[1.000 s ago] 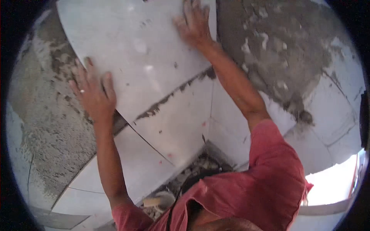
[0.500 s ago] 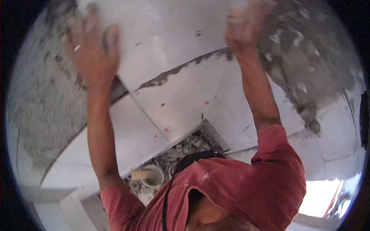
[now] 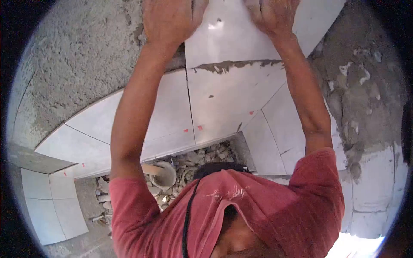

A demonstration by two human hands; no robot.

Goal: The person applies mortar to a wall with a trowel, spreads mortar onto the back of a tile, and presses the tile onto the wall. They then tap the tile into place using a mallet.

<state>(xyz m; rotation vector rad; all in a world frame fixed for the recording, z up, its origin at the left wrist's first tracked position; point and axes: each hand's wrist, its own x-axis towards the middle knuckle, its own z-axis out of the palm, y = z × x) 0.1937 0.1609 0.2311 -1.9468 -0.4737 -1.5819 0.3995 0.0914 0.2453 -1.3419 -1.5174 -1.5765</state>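
My left hand (image 3: 172, 21) is at the top of the view, at the left edge of a white wall tile (image 3: 228, 38). My right hand (image 3: 275, 17) lies against the same tile, further right. Both hands look open and flat, thumbs apart from the palms; the top of the view cuts off most fingertips. Grey mortar (image 3: 228, 66) is smeared along the joint under this tile. Below it sits another white tile (image 3: 215, 96) with small red marks near its bottom edge.
Rough grey mortar (image 3: 86, 64) covers the wall at left, and more bare wall (image 3: 361, 86) shows at right. Beneath the tiles, a bucket (image 3: 164, 176) with a wooden-looking handle stands among rubble (image 3: 202, 157). More white tiles (image 3: 53, 193) line the lower left.
My left hand has moved right, from the mortar side to the tile's edge. My right hand rests lower on the tile, no longer blurred. The view has shifted and turned slightly.
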